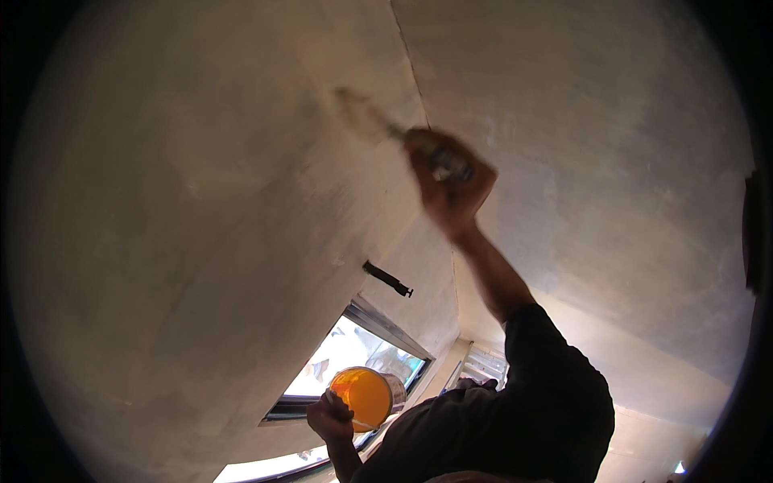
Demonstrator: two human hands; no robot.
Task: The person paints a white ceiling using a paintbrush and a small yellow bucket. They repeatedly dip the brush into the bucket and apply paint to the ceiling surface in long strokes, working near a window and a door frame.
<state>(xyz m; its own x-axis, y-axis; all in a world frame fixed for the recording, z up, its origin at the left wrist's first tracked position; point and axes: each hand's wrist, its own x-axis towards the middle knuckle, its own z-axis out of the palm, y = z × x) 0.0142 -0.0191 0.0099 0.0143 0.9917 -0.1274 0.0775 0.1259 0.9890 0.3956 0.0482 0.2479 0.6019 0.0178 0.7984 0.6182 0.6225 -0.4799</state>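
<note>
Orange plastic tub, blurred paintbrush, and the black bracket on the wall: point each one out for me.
Orange plastic tub point(366, 397), head view, on its glowing side wall.
Blurred paintbrush point(360, 113), head view, on its bristle end against the pale wall.
Black bracket point(387, 278), head view, on the middle of its bar.

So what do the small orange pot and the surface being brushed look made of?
The small orange pot looks like translucent plastic: window light glows through it. The pale surface overhead looks like matte plaster or paint, mottled and unglossy; which one is unclear. The brush is too blurred to judge.
</note>
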